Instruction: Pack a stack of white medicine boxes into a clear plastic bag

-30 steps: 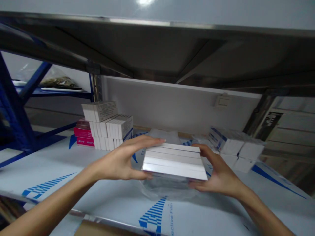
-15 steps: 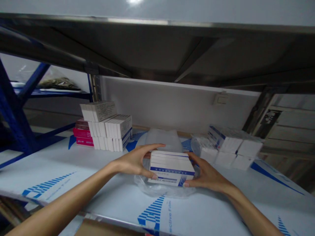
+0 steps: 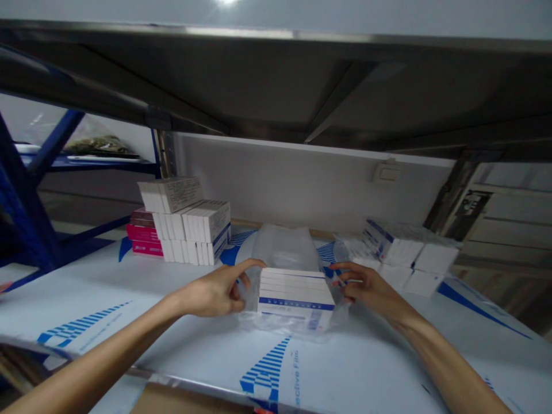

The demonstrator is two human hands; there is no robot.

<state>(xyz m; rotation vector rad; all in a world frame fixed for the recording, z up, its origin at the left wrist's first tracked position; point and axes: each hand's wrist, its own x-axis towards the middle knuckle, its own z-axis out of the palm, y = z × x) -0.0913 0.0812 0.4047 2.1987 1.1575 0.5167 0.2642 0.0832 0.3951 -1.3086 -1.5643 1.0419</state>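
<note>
White cartons with blue bands, packed side by side into one bundle [image 3: 296,290], sit on the film-covered shelf [image 3: 194,351] between the two hands. Clear plastic [image 3: 287,244] lies around the bundle: a smooth sheet of it spreads just beyond, on the far side from the person, and crinkled folds show along the near face and both sides.

To the left of the bundle, the left hand [image 3: 211,292] is half curled, its index finger stretched to the far left corner of the cartons, the other fingers bent in beside the plastic. To the right, the right hand [image 3: 368,287] has its fingers bent inward at the plastic's edge, just beside the cartons. Whether either hand is pinching the plastic, I cannot tell; the fingertips are too small and blurred.

Beyond the left hand and a little further left stands a stack of white boxes [image 3: 185,230], with pink boxes [image 3: 145,238] piled against its left side. Beyond the right hand is a block of plastic-wrapped boxes [image 3: 405,253], also white and blue. Farther back, past both hands, rises a pale wall [image 3: 276,184] with a switch plate [image 3: 387,172] on it. An upper shelf [image 3: 241,86] spans overhead, and brown cardboard [image 3: 185,401] shows below the near edge, lower than the hands.
</note>
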